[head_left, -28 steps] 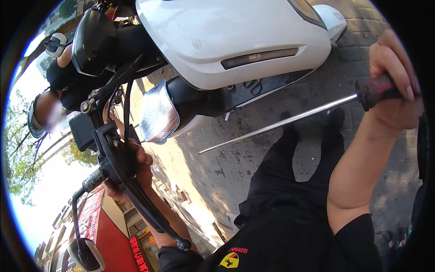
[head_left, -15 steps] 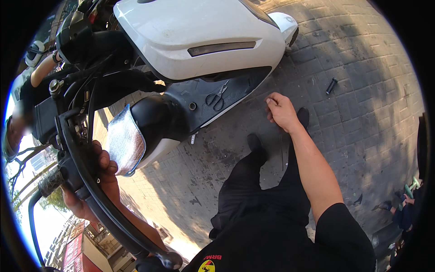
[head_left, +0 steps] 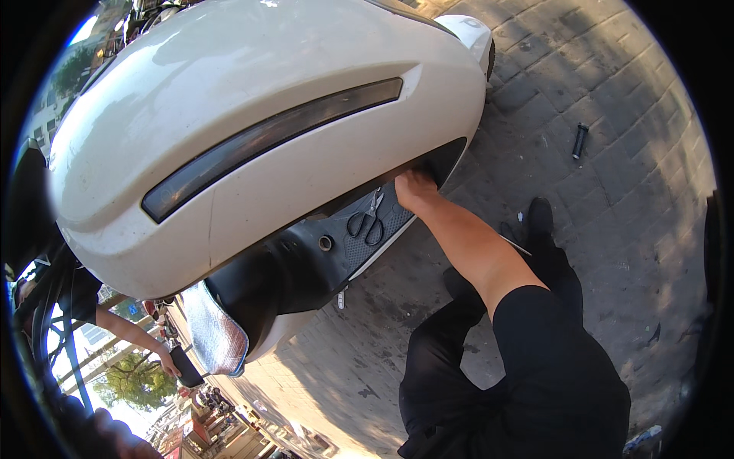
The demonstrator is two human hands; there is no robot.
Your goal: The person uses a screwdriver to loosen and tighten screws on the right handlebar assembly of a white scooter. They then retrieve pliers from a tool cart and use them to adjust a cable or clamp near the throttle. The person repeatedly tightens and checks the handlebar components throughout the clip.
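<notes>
The white front panel of a scooter fills the upper left. My right hand reaches in under its lower edge, over the far end of the dark footboard; its fingers are hidden. Black-handled scissors lie on the footboard just left of that hand. Beside them sits a small dark ring, like a roll of tape. At the lower left edge my left hand shows only as dark, blurred fingers, close to the shadowed handlebar area, and any hold is unclear.
A silver reflective cover lies on the black seat. On the paving at right rests a black cylindrical grip. Another person's hand at left holds a dark flat object. My shoe stands near the scooter.
My right hand has moved left and away from me, from above the paving to under the panel. The panel looms larger, and my left hand has shifted to the lower left edge.
</notes>
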